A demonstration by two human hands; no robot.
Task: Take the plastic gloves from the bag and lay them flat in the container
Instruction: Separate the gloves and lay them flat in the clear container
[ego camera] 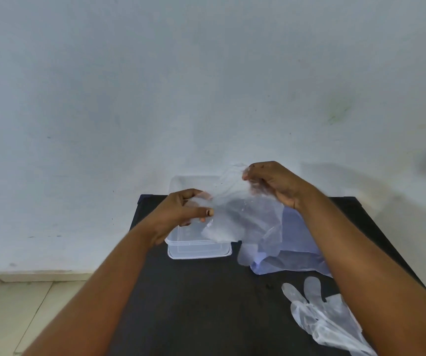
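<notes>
Both hands are up over the black table point(194, 304), stretching one clear plastic glove point(235, 214) between them — my left hand point(181, 214) is pinching its near-left edge between thumb and curled fingers, and my right hand point(271, 183) is pinching the far corner, fingers closed on the film. I'm holding the glove in the air just above the clear plastic container point(199, 250), which is sitting at the table's far edge, apparently on its lid. To do this well, I judge I should be keeping both pinches light and pulling gently apart so the film is losing its wrinkles, then lowering it level so it's landing flat rather than bunching. Its long axis is running diagonally, from my left hand up to my right; the lower part is draping toward me. Which end is the cuff I cannot tell, the film being too blurred. Beside the container the bluish bag point(296, 247) is lying crumpled, and another glove point(322, 317) is resting near my right forearm, fingers pointing away from me.
</notes>
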